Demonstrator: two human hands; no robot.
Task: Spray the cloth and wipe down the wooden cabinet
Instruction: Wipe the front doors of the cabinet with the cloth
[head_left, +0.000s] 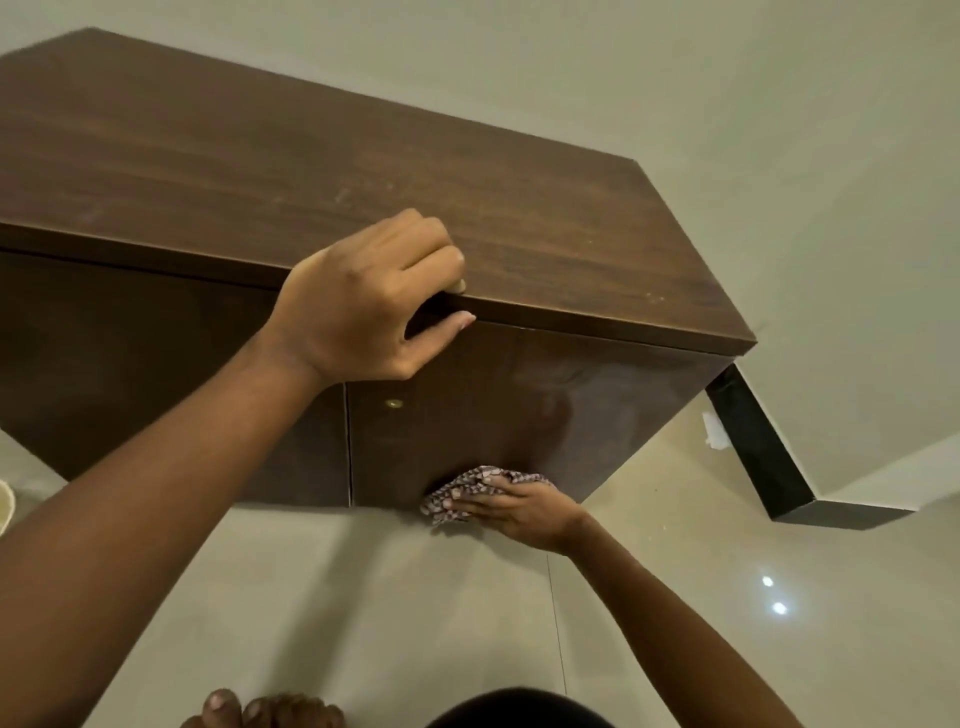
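Nearest, the right hand (519, 506) presses a checked cloth (462, 493) flat against the low part of the wooden cabinet (467, 208) door, fingers spread over it so the fabric keeps contact while wiping. Above and beyond it, the left hand (363, 306) curls over the cabinet's top front edge, thumb under the lip, apparently bracing the bent-over body. No spray bottle is visible.
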